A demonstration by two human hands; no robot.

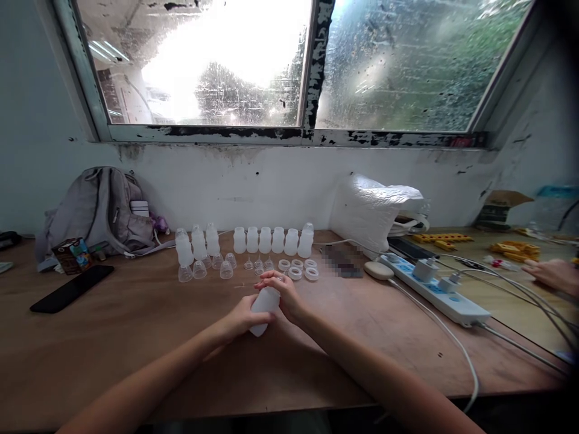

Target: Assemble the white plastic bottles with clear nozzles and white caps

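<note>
A frosted white baby bottle (266, 300) is held tilted above the near middle of the table. My left hand (240, 316) wraps round its body, thumb across the side. Closed over its upper end is my right hand (286, 294); the fingers hide what is at the neck. Just beyond lie several white collar rings (295, 274), small clear teats (258, 266) and clear domed caps (226, 270). Behind them stands a row of open bottle bodies (266, 241), with a capped bottle (306, 240) at its right end. Three more capped bottles (198, 243) stand to the left.
A black phone (72, 289), small carton (75, 256) and grey backpack (102, 211) sit left. To the right are a round white pad (379, 270), a power strip (438, 295) with cables and a white bag (362, 211). Another person's hand (554, 274) shows at far right.
</note>
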